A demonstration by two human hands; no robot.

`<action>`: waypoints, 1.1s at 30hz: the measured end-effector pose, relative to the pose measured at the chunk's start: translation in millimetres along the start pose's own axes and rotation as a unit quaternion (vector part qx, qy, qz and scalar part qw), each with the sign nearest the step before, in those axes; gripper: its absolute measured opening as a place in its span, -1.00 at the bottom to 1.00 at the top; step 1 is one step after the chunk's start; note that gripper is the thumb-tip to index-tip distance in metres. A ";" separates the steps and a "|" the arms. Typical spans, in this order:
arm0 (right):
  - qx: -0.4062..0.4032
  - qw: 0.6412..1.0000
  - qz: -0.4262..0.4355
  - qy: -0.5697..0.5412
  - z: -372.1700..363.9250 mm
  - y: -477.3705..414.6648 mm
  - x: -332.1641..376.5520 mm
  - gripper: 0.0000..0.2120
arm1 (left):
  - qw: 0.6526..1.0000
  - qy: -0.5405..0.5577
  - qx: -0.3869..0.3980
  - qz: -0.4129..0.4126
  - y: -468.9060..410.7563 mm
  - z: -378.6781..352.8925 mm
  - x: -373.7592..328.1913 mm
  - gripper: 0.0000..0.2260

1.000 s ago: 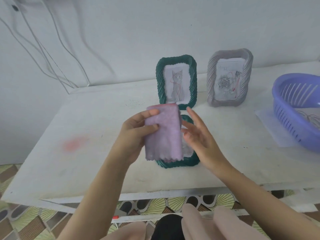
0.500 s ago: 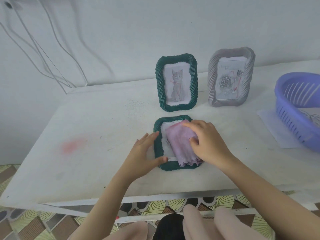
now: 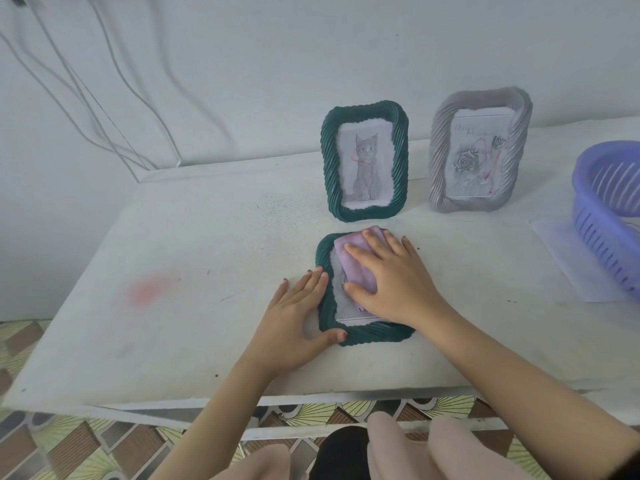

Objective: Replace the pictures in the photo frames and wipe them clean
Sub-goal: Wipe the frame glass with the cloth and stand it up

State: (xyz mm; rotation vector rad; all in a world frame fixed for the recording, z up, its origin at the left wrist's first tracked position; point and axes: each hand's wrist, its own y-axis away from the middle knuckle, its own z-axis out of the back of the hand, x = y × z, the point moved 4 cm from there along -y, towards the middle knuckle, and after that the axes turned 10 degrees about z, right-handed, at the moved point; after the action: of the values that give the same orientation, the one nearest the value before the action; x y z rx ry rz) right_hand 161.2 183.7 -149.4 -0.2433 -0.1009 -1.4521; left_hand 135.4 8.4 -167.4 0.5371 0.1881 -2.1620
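Observation:
A dark green photo frame [image 3: 370, 336] lies flat on the white table [image 3: 194, 258] in front of me. My right hand [image 3: 394, 278] presses a folded lilac cloth [image 3: 349, 259] flat onto the frame's glass, covering most of its picture. My left hand [image 3: 294, 317] rests against the frame's left edge, thumb at its lower left corner, fingers spread. Behind it a second green frame [image 3: 365, 161] with a cat drawing stands upright. A grey frame [image 3: 479, 150] with a rose drawing stands to its right.
A purple plastic basket [image 3: 606, 209] sits at the right edge on a sheet of white paper [image 3: 568, 258]. A faint red stain [image 3: 149, 289] marks the table's left part. Cables [image 3: 104, 109] hang down the wall at the back left.
The cloth went from my left hand, held up over the frame, to my right hand, which laid it on the glass and slid it toward the frame's far end. My left hand dropped to the frame's left edge.

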 end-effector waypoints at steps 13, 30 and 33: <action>0.068 0.992 0.086 -0.070 8.3 67.1 -5.5 -0.54 | 1.000 0.009 -0.001 -0.001 -0.9 -1.3 2.2 -0.08; 0.084 0.991 0.082 -0.059 11.4 71.4 18.0 -0.41 | 1.000 0.026 -0.006 -0.004 -1.6 -0.5 1.8 -0.06; 0.088 0.995 0.041 -0.020 14.8 56.2 3.2 -0.39 | 1.000 0.027 -0.004 -0.003 -1.1 -0.5 1.6 -0.07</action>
State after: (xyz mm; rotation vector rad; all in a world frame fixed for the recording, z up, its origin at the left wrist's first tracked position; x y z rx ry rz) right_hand 218.4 189.5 -140.2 -0.1311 -0.2466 -1.3492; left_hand 133.9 8.1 -168.6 0.5915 0.2277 -2.1529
